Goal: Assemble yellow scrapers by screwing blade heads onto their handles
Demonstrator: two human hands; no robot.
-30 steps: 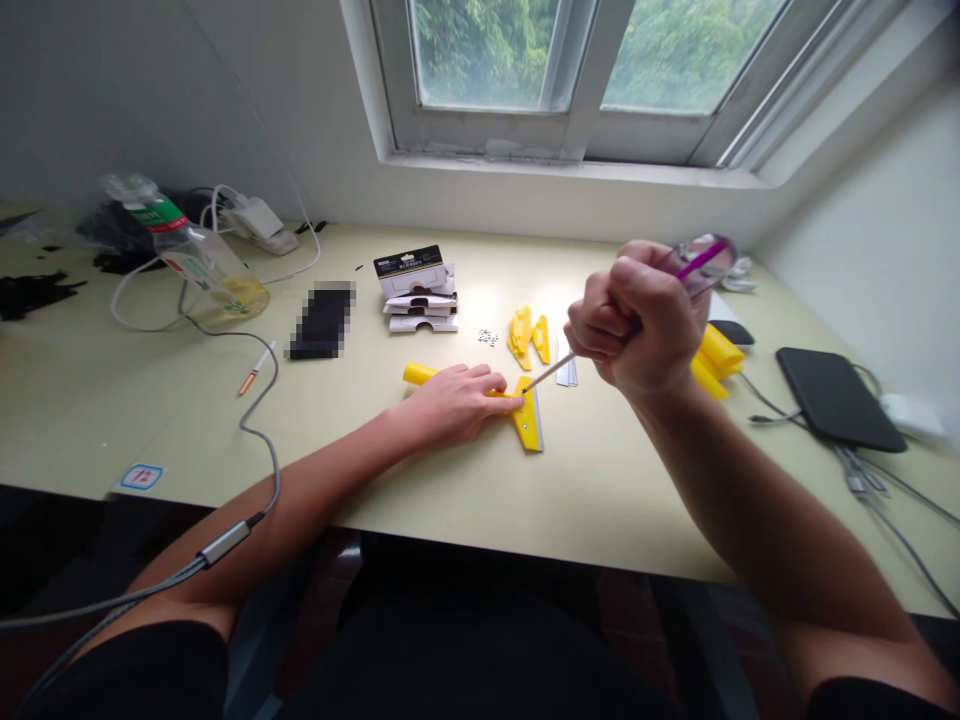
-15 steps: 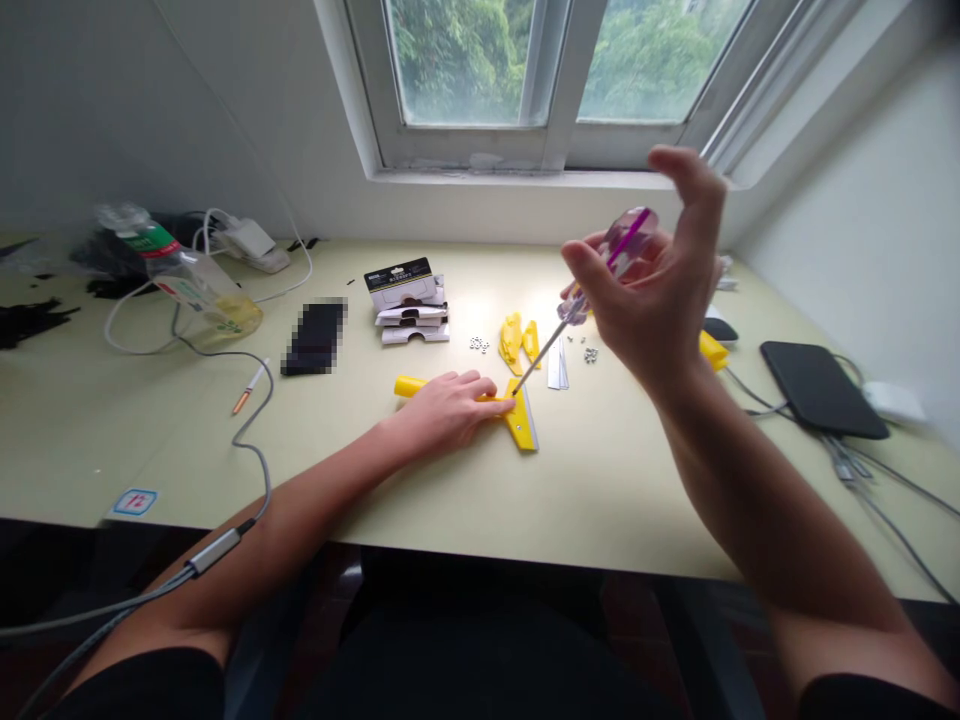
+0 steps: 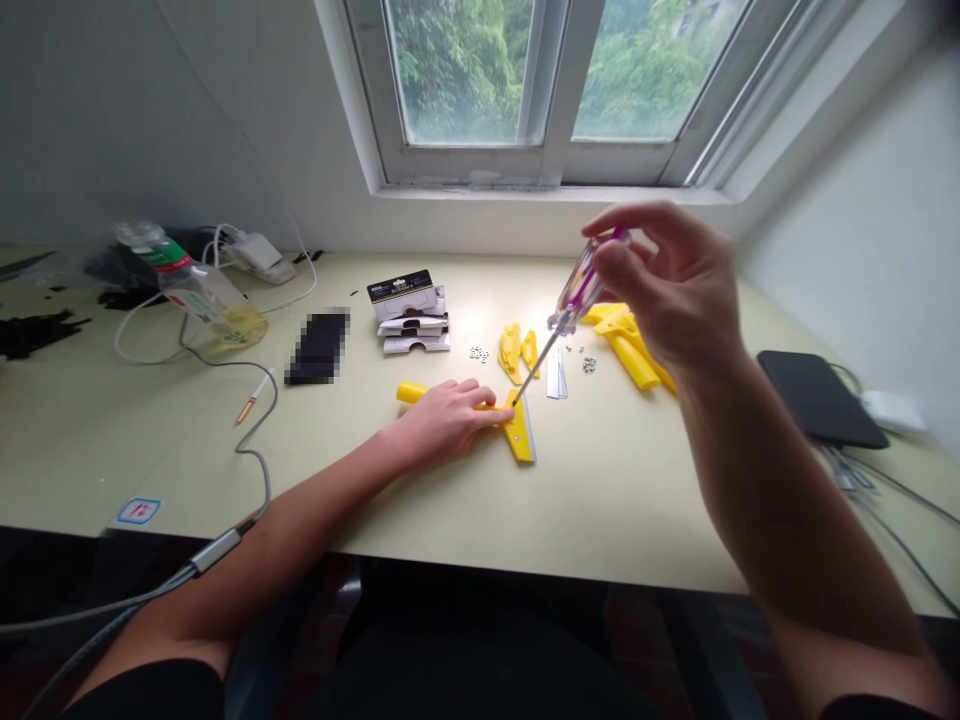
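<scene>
My left hand (image 3: 450, 418) is closed over the handle of a yellow scraper (image 3: 519, 436), pressing it flat on the table. A metal blade edge shows along the right side of the scraper's head. My right hand (image 3: 667, 285) grips the clear and purple handle of a screwdriver (image 3: 579, 290) by its upper end. The screwdriver slants down to the left, its tip on the scraper's head beside my left fingertip. Whatever lies under the tip is too small to make out. Yellow plastic pieces (image 3: 511, 352) and loose metal blades (image 3: 556, 374) lie just behind the scraper.
Small nuts (image 3: 478, 353) and screws (image 3: 589, 365) sit in little piles. More yellow scraper parts (image 3: 630, 350) lie behind my right hand. Folded boxes (image 3: 411, 312), a blurred dark phone-like object (image 3: 319, 345), a bottle (image 3: 217, 305) and a black device (image 3: 821, 398) with cables stand around.
My right hand has turned on the screwdriver handle, its fingers going from spread to closed around the top. The tip and the scraper stay together; the view has tilted slightly up.
</scene>
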